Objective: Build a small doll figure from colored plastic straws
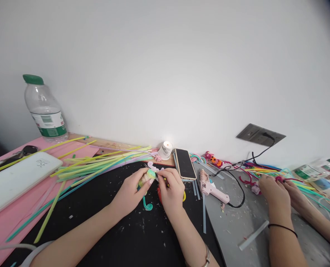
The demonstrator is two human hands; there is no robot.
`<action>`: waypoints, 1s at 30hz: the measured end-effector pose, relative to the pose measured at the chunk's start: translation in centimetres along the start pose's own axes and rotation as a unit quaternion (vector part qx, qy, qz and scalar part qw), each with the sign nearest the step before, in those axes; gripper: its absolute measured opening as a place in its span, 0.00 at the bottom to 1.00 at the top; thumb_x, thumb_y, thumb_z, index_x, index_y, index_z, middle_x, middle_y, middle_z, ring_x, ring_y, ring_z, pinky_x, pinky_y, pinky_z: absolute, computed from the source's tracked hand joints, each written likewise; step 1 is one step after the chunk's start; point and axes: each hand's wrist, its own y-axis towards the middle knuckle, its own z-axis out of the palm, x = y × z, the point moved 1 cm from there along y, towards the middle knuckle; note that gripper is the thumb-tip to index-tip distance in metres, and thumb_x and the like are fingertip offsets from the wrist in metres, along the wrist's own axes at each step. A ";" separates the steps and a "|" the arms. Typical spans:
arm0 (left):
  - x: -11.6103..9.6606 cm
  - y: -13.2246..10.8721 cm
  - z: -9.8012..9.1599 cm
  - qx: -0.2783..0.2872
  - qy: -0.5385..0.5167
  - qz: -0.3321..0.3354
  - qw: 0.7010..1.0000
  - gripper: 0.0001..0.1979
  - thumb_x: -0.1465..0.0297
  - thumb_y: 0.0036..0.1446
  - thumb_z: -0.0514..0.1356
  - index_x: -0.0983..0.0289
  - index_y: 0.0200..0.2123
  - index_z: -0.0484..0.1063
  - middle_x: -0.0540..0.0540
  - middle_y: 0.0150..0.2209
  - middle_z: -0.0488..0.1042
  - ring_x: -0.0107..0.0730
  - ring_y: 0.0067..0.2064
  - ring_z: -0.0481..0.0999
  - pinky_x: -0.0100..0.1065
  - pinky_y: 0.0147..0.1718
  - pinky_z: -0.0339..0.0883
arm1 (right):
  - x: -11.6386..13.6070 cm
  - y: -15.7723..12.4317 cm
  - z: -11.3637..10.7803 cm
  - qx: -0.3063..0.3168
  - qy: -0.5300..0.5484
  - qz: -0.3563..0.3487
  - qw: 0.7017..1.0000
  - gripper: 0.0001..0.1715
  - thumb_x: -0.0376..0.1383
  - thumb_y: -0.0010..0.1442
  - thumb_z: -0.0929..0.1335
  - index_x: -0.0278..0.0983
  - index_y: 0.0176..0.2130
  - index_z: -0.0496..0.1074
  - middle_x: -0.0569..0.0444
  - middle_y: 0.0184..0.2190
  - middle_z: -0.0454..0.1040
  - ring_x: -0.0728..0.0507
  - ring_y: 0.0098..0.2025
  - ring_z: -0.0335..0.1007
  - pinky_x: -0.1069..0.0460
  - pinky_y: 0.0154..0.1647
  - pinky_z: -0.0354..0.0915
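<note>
My left hand (pixel 134 189) is closed around a small pipe-cleaner figure (pixel 151 173) with a green top and a pale yellow body. Against the side of that figure, my right hand (pixel 170 187) pinches with thumb and fingertips; whatever lies between them is too small to make out. A curled teal pipe cleaner (pixel 147 205) hangs below my left fingers, and a curled lilac pipe cleaner (pixel 150 165) shows just behind. Partly hidden under my right hand are red and yellow handles (pixel 184 195), perhaps scissors. Both hands are over a black mat (pixel 120 237).
Pipe cleaners (pixel 98 165) lie in a bundle at left, near a white power bank (pixel 20 181) and a bottle (pixel 46 111). Behind my hands are a white cup (pixel 165 150) and a phone (pixel 185 164). A corded pink glue gun (pixel 213 190) lies right, before a co-worker's hands (pixel 276 194).
</note>
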 end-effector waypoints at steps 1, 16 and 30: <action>0.0 0.0 0.0 0.000 0.001 0.003 1.000 0.14 0.65 0.62 0.51 0.62 0.48 0.66 0.56 0.42 0.74 0.38 0.42 0.73 0.36 0.43 0.65 | 0.0 0.0 0.0 0.003 -0.002 0.003 1.000 0.08 0.28 0.61 0.65 0.37 0.36 0.73 0.51 0.34 0.72 0.47 0.36 0.71 0.53 0.37 0.68; 1.1 0.1 0.3 -0.019 0.000 -0.005 1.000 0.13 0.65 0.61 0.52 0.61 0.48 0.66 0.54 0.41 0.75 0.36 0.39 0.74 0.33 0.39 0.65 | 0.1 0.3 -0.4 0.034 0.009 0.003 0.999 0.12 0.26 0.61 0.61 0.35 0.41 0.71 0.48 0.36 0.71 0.45 0.39 0.70 0.51 0.39 0.68; 1.1 0.2 0.2 -0.034 0.006 0.000 0.999 0.13 0.65 0.61 0.53 0.61 0.47 0.67 0.55 0.43 0.75 0.37 0.42 0.74 0.34 0.42 0.66 | 0.0 0.2 -0.5 0.033 0.005 -0.007 0.999 0.14 0.27 0.61 0.60 0.36 0.41 0.72 0.48 0.37 0.71 0.45 0.39 0.70 0.50 0.38 0.69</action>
